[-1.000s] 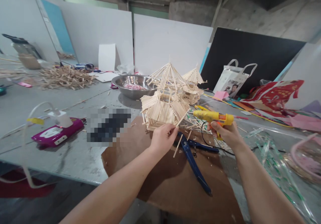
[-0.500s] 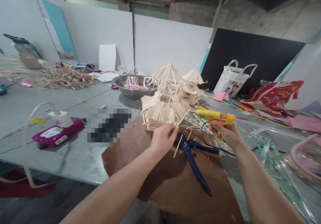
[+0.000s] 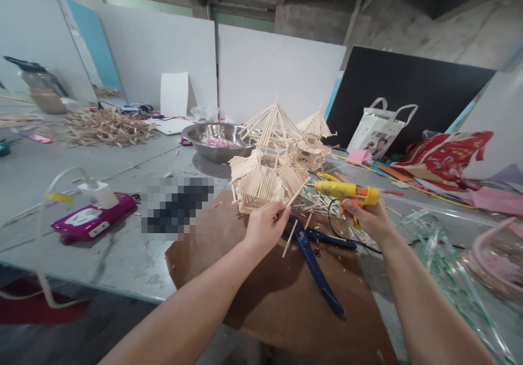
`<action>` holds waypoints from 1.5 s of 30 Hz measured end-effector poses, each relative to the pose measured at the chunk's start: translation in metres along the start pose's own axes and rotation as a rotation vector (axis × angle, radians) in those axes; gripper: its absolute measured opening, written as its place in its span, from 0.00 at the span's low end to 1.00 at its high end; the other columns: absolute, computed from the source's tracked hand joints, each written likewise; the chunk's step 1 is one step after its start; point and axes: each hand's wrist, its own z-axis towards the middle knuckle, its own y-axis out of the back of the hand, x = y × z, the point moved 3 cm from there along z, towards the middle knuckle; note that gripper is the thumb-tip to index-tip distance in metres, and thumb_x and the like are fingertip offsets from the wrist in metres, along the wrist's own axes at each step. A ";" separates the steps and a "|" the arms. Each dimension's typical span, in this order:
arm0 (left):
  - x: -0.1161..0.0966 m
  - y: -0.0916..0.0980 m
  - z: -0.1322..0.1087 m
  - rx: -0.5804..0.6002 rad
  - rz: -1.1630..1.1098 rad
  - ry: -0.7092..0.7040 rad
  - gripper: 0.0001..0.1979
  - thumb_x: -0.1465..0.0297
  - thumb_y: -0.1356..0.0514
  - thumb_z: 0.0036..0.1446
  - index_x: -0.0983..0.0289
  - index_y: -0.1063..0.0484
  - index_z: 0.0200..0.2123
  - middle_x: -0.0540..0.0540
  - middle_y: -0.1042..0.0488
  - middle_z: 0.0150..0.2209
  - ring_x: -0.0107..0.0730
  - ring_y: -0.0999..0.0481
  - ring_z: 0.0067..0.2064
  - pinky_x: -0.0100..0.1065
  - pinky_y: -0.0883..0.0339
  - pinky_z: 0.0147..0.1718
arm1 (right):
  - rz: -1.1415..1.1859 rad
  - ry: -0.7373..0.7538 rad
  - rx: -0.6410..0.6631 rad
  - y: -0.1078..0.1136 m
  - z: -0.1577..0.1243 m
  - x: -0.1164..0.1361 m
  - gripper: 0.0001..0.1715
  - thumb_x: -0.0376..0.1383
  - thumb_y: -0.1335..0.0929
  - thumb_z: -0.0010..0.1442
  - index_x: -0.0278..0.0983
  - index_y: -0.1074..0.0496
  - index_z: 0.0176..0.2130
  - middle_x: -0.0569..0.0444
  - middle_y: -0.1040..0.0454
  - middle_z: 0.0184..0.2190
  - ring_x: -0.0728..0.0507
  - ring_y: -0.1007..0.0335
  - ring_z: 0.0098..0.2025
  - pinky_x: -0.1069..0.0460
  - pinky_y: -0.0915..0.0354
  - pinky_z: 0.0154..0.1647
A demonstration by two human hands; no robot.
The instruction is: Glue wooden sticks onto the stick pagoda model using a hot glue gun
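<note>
A model house of thin wooden sticks [image 3: 267, 171] stands on a brown board [image 3: 281, 294] at the table's near edge. My left hand [image 3: 263, 229] is pinched shut on a short wooden stick [image 3: 291, 235], right at the model's front lower edge. My right hand [image 3: 365, 218] grips a yellow glue gun [image 3: 347, 192] by its handle. The gun's nozzle points left toward the model's right side, a short way from it. Blue-handled pliers [image 3: 314, 259] lie on the board between my hands.
A steel bowl [image 3: 218, 139] sits behind the model. A purple device [image 3: 92, 218] with a white plug lies at the left. A heap of sticks [image 3: 106, 126] is at far left, a white paper bag [image 3: 379, 128] and coloured papers at right.
The glue gun in my right hand drifted slightly, right and then back left toward the model. My left hand with the stick has stayed put.
</note>
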 end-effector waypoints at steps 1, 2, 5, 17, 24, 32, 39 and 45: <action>0.000 0.000 0.000 0.001 0.000 0.001 0.10 0.69 0.47 0.51 0.65 0.30 0.23 0.49 0.30 0.19 0.22 0.35 0.20 0.24 0.44 0.20 | -0.010 0.000 -0.001 0.000 0.000 0.000 0.22 0.50 0.31 0.41 0.34 0.35 0.23 0.57 0.34 0.15 0.55 0.46 0.11 0.58 0.49 0.09; 0.000 0.000 0.000 0.002 0.000 0.001 0.10 0.69 0.47 0.51 0.65 0.30 0.23 0.49 0.31 0.19 0.22 0.35 0.20 0.24 0.44 0.20 | -0.017 0.002 -0.001 0.000 0.000 0.000 0.21 0.50 0.31 0.41 0.34 0.34 0.23 0.57 0.34 0.15 0.55 0.46 0.12 0.58 0.48 0.09; 0.000 0.000 0.000 0.002 0.001 0.003 0.10 0.69 0.47 0.52 0.65 0.30 0.23 0.49 0.30 0.19 0.22 0.34 0.21 0.24 0.44 0.20 | -0.013 0.009 -0.008 0.001 0.001 -0.002 0.21 0.49 0.31 0.41 0.34 0.34 0.23 0.57 0.34 0.16 0.55 0.45 0.12 0.58 0.48 0.09; -0.001 0.000 0.001 0.003 -0.005 0.007 0.10 0.69 0.47 0.52 0.65 0.30 0.23 0.50 0.30 0.19 0.22 0.34 0.21 0.24 0.44 0.20 | 0.006 0.037 -0.018 0.000 0.001 0.001 0.21 0.50 0.32 0.42 0.35 0.35 0.23 0.58 0.35 0.16 0.55 0.46 0.12 0.58 0.50 0.09; -0.001 0.001 0.000 0.010 -0.003 0.017 0.11 0.68 0.48 0.52 0.65 0.30 0.23 0.50 0.30 0.19 0.22 0.34 0.20 0.24 0.44 0.20 | -0.022 0.001 0.018 -0.003 0.001 -0.003 0.22 0.51 0.31 0.40 0.35 0.35 0.22 0.58 0.35 0.15 0.55 0.47 0.12 0.58 0.48 0.10; -0.001 0.001 0.000 0.025 -0.001 0.030 0.11 0.68 0.48 0.52 0.64 0.29 0.23 0.50 0.30 0.19 0.23 0.33 0.21 0.24 0.43 0.21 | -0.094 0.061 0.100 -0.010 -0.001 -0.001 0.16 0.47 0.31 0.43 0.36 0.32 0.25 0.57 0.34 0.16 0.52 0.43 0.15 0.57 0.48 0.10; -0.001 0.001 0.000 0.029 -0.001 0.057 0.10 0.68 0.47 0.52 0.65 0.29 0.24 0.50 0.29 0.19 0.24 0.33 0.22 0.25 0.42 0.22 | -0.193 0.130 0.174 -0.016 -0.003 0.009 0.13 0.46 0.31 0.43 0.38 0.29 0.25 0.56 0.35 0.15 0.48 0.38 0.19 0.56 0.45 0.12; -0.002 0.002 0.000 0.025 -0.002 0.040 0.11 0.69 0.47 0.52 0.66 0.29 0.23 0.51 0.29 0.20 0.23 0.33 0.22 0.24 0.42 0.22 | -0.125 0.084 -0.009 -0.006 0.000 0.000 0.18 0.48 0.31 0.42 0.36 0.33 0.23 0.57 0.35 0.16 0.53 0.46 0.14 0.56 0.48 0.11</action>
